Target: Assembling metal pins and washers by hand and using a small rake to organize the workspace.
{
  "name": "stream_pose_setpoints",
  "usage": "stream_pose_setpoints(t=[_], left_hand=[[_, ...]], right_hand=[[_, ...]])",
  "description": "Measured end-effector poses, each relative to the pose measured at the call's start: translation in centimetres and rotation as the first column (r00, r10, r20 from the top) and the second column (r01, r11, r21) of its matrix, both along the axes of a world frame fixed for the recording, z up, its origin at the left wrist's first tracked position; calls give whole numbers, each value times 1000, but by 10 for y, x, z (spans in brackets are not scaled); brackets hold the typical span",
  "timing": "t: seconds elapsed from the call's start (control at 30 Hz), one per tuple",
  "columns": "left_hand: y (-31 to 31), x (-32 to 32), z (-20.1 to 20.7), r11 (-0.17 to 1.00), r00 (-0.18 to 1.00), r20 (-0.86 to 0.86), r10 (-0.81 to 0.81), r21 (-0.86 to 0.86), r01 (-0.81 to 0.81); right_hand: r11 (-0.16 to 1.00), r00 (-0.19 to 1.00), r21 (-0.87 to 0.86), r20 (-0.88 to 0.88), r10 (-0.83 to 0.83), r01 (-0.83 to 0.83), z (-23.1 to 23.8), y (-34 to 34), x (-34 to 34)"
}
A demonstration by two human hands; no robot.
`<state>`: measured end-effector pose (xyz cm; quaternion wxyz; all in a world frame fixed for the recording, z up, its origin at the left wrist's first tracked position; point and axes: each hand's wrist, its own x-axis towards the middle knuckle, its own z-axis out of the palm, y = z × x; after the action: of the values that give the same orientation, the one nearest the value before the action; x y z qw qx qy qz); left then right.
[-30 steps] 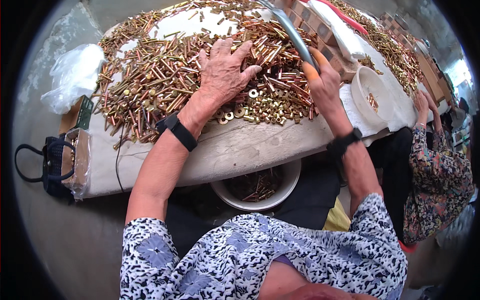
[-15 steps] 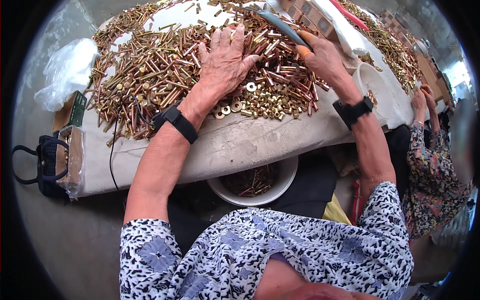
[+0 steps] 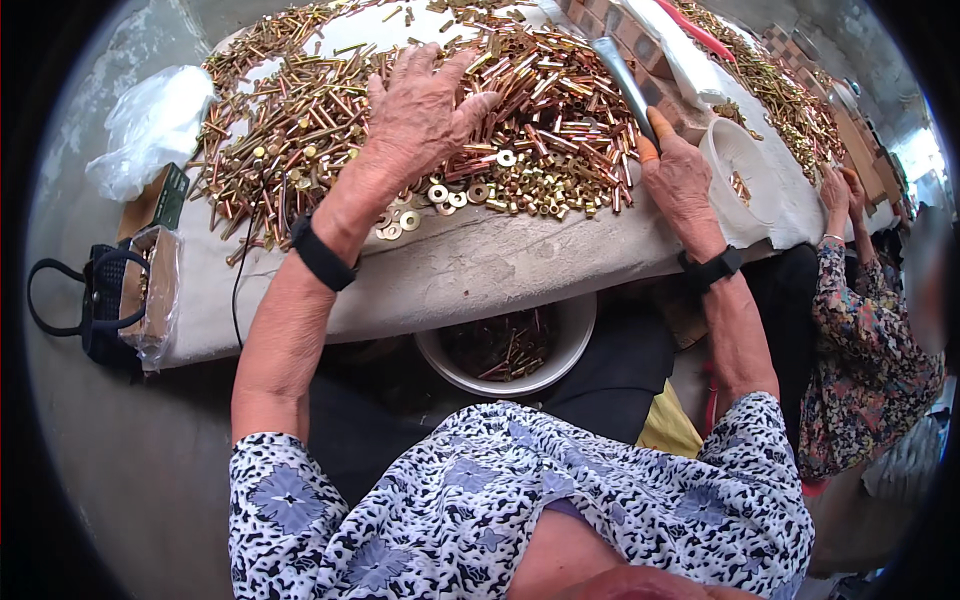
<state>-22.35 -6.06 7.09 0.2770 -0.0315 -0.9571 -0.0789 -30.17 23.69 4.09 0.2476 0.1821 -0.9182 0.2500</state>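
Observation:
My left hand [image 3: 422, 112] lies palm down on a heap of brass-coloured metal bolts and tubes [image 3: 320, 125], fingers spread. In my right hand [image 3: 684, 185] is a long grey metal tool [image 3: 624, 82] with a rounded far end; its exact kind is unclear. The tool slants up along the heap's right side. Orange covers sit on some fingers of that hand. Between the hands, copper-toned sleeves [image 3: 540, 95] are piled. Small nut-like collars [image 3: 545, 190] lie along the near edge, with flat washers [image 3: 438, 194] left of them.
A white bucket [image 3: 577, 360] holding metal parts stands under the table edge [image 3: 480, 265]. Right are a translucent tub [image 3: 740, 215] and stacked blocks [image 3: 640, 50]. Left are a plastic bag [image 3: 150, 125], cardboard boxes and a dark handbag [image 3: 105, 300]. Another person [image 3: 865, 370] works at far right.
My left hand has shifted left over the heap. The right hand has moved right and nearer, swinging the tool away from the middle of the heap. More washers and collars show.

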Motion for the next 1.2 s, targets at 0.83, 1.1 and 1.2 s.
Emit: stream_pose_setpoints(t=[0.83, 1.1, 1.2], left_hand=[[-106, 49, 154, 995, 906, -419, -67, 36, 91], [-133, 145, 58, 939, 954, 59, 295, 166, -301], [-151, 171, -7, 915, 929, -75, 362, 220, -339]], right_hand=[[780, 759, 285, -205, 618, -558, -27, -122, 103], [741, 774, 359, -73, 629, -568, -32, -122, 99], [765, 775, 313, -121, 620, -563, -31, -120, 101]])
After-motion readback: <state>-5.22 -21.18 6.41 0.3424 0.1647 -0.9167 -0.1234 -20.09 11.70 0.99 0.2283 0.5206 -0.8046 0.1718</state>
